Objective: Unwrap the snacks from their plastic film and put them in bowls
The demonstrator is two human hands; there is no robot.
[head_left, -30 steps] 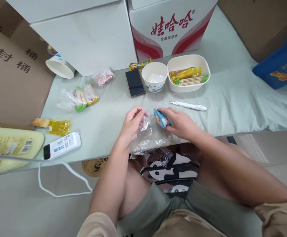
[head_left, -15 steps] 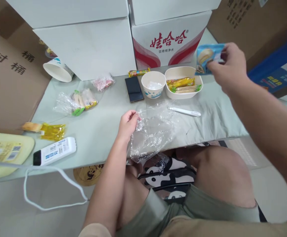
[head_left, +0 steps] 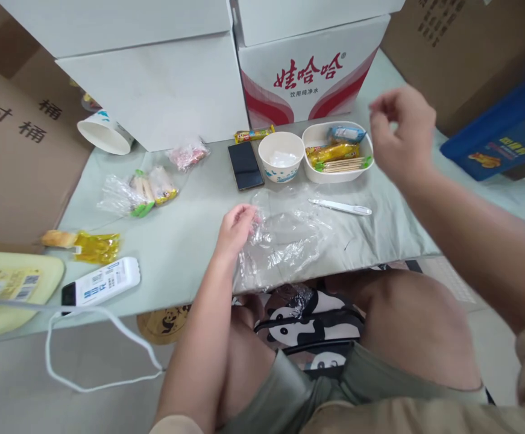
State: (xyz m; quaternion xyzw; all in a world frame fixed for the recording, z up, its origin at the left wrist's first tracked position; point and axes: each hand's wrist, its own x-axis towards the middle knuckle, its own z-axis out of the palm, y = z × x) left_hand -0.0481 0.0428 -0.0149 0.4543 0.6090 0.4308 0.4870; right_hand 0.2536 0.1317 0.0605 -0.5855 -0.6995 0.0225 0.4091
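Note:
My left hand [head_left: 236, 230] is closed in a pinch on the edge of a clear plastic bag [head_left: 284, 241], which spreads over the table's front edge. My right hand [head_left: 404, 129] hovers just right of a white oval bowl [head_left: 338, 176]; its fingers are loosely curled, with a gap at the thumb and nothing seen between them. In that bowl lie a blue packet [head_left: 347, 134], a yellow-wrapped snack [head_left: 334, 152] and several thin sticks with green ends [head_left: 342, 164]. Beside it stands a round paper bowl [head_left: 281, 150] with clear plastic inside.
A white utility knife [head_left: 341, 207] lies before the bowls. Left of them are a phone [head_left: 246, 166], wrapped snacks [head_left: 154, 184], a pink packet [head_left: 188, 154] and a tipped paper cup [head_left: 106, 132]. White boxes [head_left: 154, 90] stand behind; a brown carton [head_left: 461, 72] stands right.
The blue packet has left my right hand and now lies in the oval bowl. My right hand has moved slightly. My left hand keeps its hold on the plastic bag.

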